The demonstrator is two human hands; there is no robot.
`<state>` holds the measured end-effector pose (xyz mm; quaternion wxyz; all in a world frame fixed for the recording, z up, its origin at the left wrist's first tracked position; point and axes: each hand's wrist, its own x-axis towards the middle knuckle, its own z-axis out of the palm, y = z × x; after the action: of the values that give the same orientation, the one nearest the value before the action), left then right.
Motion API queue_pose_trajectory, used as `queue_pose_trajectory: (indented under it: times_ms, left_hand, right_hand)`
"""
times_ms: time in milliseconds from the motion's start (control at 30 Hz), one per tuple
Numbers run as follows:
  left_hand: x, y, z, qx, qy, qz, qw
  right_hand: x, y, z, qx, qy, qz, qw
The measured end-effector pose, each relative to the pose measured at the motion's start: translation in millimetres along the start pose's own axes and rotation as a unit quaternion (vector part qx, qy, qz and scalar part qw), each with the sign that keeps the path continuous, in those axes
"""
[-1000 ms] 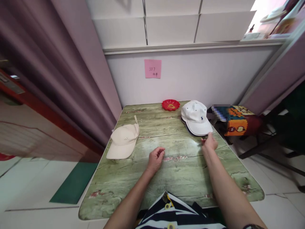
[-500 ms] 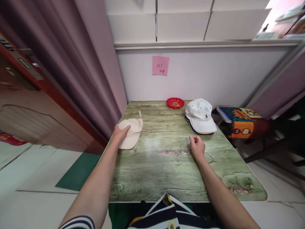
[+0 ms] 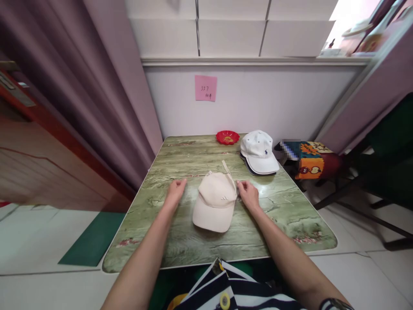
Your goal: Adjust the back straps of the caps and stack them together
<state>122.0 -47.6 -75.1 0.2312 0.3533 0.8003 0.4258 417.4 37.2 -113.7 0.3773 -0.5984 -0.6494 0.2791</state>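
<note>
A beige cap (image 3: 215, 198) with a small logo lies in the middle of the green wood-patterned table (image 3: 174, 155), brim towards me and its strap end sticking up at the back. My left hand (image 3: 176, 190) is to the left of the cap, apart from it, fingers curled together with nothing visible in them. At the cap's right edge, my right hand (image 3: 248, 193) has its fingers pinched beside the strap; what they grip, if anything, is too small to make out. A white cap (image 3: 258, 148) rests on a dark cap (image 3: 253, 171) at the back right.
A red scalloped dish (image 3: 227, 137) sits at the back edge. On the wall above is a pink note (image 3: 205, 88). A stool with a colourful cover (image 3: 309, 165) stands beyond the table's right side. Purple curtains hang left and right.
The beige cap has moved from the table's left side to the middle. My left hand has let go of it, and my right hand has come to its right edge. The view has shifted.
</note>
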Motion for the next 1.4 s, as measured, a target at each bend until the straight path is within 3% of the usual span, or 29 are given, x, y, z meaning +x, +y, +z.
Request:
queue_pose_trajectory:
  times_ms: [67, 167, 267, 400, 633, 733, 833, 900, 967, 1067, 1167, 1300, 1400]
  left_hand:
    - [-3.2, 5.8, 10.4, -0.032, -0.096, -0.043, 0.994]
    - [-13.8, 14.1, 27.5, -0.063, -0.167, -0.072, 0.981]
    - [-23.8, 19.3, 36.3, -0.088, -0.195, -0.084, 0.973]
    - [-35.8, 21.8, 37.5, -0.127, -0.226, -0.094, 0.961]
    - [-47.5, 35.5, 30.4, -0.200, -0.281, -0.113, 0.932]
    - [-33.7, 65.9, 11.9, -0.246, -0.253, -0.085, 0.932]
    - [-18.0, 114.4, -17.7, -0.293, -0.223, -0.029, 0.929]
    - [-13.6, 145.5, -36.9, -0.330, -0.220, 0.064, 0.916]
    - [-14.1, 163.1, -48.7, -0.322, -0.222, 0.148, 0.908]
    - [-15.9, 150.9, -45.5, -0.244, -0.228, 0.211, 0.919]
    - [-12.5, 104.4, -24.1, -0.126, -0.244, 0.191, 0.942]
    - [-7.7, 55.9, -2.7, 0.015, -0.267, 0.174, 0.948]
    - [-11.9, 57.4, -4.6, 0.059, -0.274, 0.227, 0.933]
  right_hand:
    - [-1.5, -8.4, 2.2, -0.003, -0.042, 0.021, 0.999]
    - [0.7, -14.2, 2.0, 0.057, -0.114, 0.082, 0.988]
    - [0.4, -14.0, -1.4, 0.138, -0.189, 0.134, 0.963]
    - [-9.5, -16.7, -5.3, 0.208, -0.246, 0.150, 0.935]
    - [-12.7, -38.2, -17.6, 0.323, -0.270, 0.147, 0.895]
    - [6.9, -62.7, -32.9, 0.362, -0.251, 0.099, 0.892]
    - [34.6, -98.6, -54.3, 0.410, -0.204, -0.042, 0.888]
    - [49.7, -120.1, -67.8, 0.415, -0.173, -0.136, 0.883]
    - [57.1, -131.1, -76.3, 0.382, -0.155, -0.208, 0.887]
    - [52.0, -120.6, -73.6, 0.262, -0.147, -0.269, 0.915]
    - [35.2, -88.6, -56.2, 0.069, -0.142, -0.309, 0.938]
    - [13.2, -55.8, -39.3, -0.068, -0.189, -0.348, 0.916]
    - [3.1, -55.9, -44.9, -0.083, -0.162, -0.414, 0.892]
